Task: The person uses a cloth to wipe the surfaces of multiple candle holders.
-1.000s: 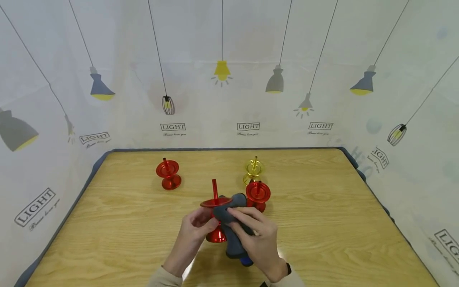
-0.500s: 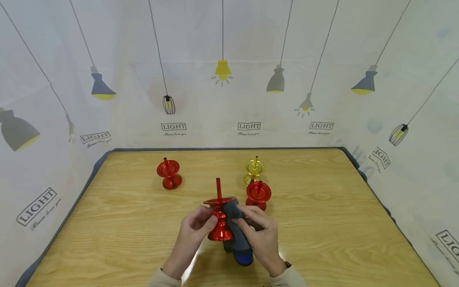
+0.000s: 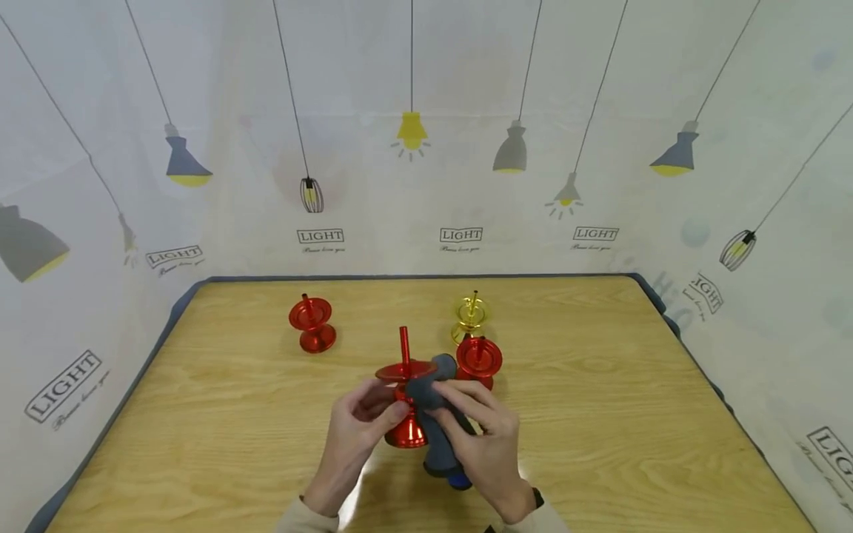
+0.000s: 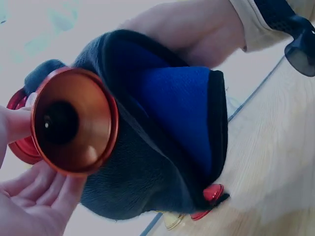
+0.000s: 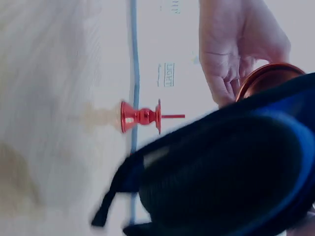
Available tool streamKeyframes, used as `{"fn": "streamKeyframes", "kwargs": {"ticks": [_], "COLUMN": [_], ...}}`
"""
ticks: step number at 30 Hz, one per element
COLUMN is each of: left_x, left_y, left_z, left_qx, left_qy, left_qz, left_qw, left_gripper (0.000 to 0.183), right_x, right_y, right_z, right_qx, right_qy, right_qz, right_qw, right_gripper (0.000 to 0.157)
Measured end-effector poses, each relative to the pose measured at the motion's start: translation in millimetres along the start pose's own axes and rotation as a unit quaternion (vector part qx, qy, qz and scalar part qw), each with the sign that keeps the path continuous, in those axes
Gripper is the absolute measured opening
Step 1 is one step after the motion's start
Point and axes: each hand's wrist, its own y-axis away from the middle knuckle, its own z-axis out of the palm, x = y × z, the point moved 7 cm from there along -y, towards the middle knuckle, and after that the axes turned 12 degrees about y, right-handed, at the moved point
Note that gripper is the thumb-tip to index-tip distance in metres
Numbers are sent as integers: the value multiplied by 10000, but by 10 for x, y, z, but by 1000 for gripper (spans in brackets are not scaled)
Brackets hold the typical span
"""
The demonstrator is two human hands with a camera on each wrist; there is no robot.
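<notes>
A shiny red candle holder [image 3: 408, 429] with a wide dish and a thin upright tube is held above the table by my left hand [image 3: 356, 426], thumb and fingers around its stem. My right hand [image 3: 483, 437] pinches a grey-blue cloth [image 3: 436, 444] against the holder's right side, just under the dish. In the left wrist view the holder's hollow copper-coloured base [image 4: 91, 123] faces the camera, and the cloth [image 4: 172, 108] shows a bright blue side with dark edging. The cloth [image 5: 221, 172] covers much of the right wrist view.
Another red candle holder [image 3: 318, 338] stands at the back left. To the right, a red candle holder [image 3: 480, 357] stands in front of a gold one [image 3: 472, 312], close to the cloth. The wooden table [image 3: 220, 414] meets a lamp-printed backdrop [image 3: 373, 170] on three sides.
The cloth shifts slightly over the right side of the holder, baring more of the stem half a second ago and covering more again now. Both hands keep their hold; the standing holders stay put.
</notes>
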Motion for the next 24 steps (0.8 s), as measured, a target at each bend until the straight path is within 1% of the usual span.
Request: {"fn": "streamKeyframes", "kwargs": {"ticks": [2,4,5,7,8,10,12,13,16,19,21,22,24], "left_x": [-5,-7,-7,-10,-14,-24,-27,-22,-10,-29,-65,-84,-120], "left_y": [11,25,32,43,46,48,48,44,31,5,-11,-20,-27], "left_z": [-12,-15,-11,-9,-12,-24,-46,-54,-61,-56,-73,-86,-118], "left_qx": [-32,-86,-137,-182,-170,-68,121,231,466,543,554,551,472], "left_qy": [208,348,405,451,467,435,325,225,-7,-101,-78,-57,83], "left_qz": [-15,5,22,34,12,-65,-153,-168,-107,-79,-184,-262,-422], "left_qw": [9998,9994,9991,9988,9988,9990,9993,9993,9989,9984,9983,9981,9980], "left_gripper": [29,26,24,23,24,25,27,27,28,28,29,30,32], "right_x": [85,163,192,232,240,239,221,212,144,55,1,-13,-7], "right_y": [17,43,58,82,88,94,90,85,57,25,11,10,17], "right_z": [20,37,45,58,61,65,64,63,62,84,107,119,139], "right_qx": [-157,-258,-289,-313,-307,-257,-183,-146,12,120,158,154,116], "right_qy": [-530,-938,-1061,-1213,-1193,-1135,-1013,-874,-304,209,361,372,291], "right_qz": [580,1153,1366,1645,1679,1513,1186,1012,271,-258,-481,-520,-442], "right_qw": [9968,9886,9845,9784,9781,9816,9876,9909,9992,9994,9981,9978,9985], "right_gripper": [35,33,32,31,31,31,33,34,37,40,41,41,40]}}
